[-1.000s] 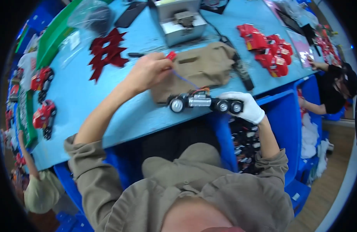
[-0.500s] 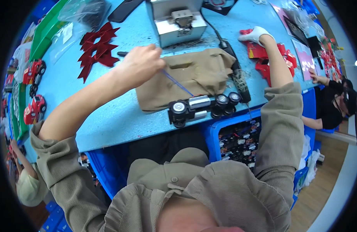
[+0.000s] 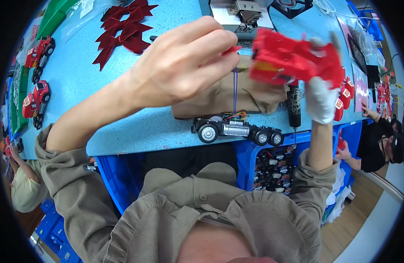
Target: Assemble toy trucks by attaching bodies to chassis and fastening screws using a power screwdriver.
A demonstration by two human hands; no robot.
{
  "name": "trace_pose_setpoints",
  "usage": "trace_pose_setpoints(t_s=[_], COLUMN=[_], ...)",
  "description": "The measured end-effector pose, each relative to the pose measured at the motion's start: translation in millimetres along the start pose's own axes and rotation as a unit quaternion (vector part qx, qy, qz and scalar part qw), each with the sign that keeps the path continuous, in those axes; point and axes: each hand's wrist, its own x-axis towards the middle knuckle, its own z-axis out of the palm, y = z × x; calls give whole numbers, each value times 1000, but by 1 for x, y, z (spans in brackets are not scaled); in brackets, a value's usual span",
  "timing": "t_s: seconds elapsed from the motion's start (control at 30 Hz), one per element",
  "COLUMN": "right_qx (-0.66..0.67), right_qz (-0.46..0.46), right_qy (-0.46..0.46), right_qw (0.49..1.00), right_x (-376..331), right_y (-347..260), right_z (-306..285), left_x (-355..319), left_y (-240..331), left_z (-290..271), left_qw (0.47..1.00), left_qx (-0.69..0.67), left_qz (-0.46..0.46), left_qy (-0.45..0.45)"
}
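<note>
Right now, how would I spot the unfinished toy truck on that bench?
Find the blue worktable, then its near edge below the tan cloth. There lies the toy truck chassis: black wheels, silver middle, loose wires and no red body, unlike the finished trucks at left.

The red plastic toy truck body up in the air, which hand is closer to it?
Right. The white-gloved right hand grips the red plastic toy truck body at its right end. The bare left hand is just left of it, pinching a thin blue wire.
</note>
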Motion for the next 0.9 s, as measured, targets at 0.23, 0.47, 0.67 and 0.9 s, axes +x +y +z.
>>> trace_pose_setpoints(t_s=[0.23,0.47,0.67,0.9], right_qx=[-141,-127,-100,-491], right_qz=[-100,52,95,227], right_qy=[-220,-209,18,-17], right_qw=[960,968,990,841], right_x=[2,-19,-35,-49], right_y=[41,40,53,48], right_z=[-29,-7,-27,-49], left_x=[32,38,32,34], left_y=[2,4,11,8], left_z=[-10,44,68,67], left_qw=[983,960,944,924], left_qx=[-99,-219,-182,-182], left_qz=[-145,-175,-217,-224], left_qy=[-53,7,-167,-249])
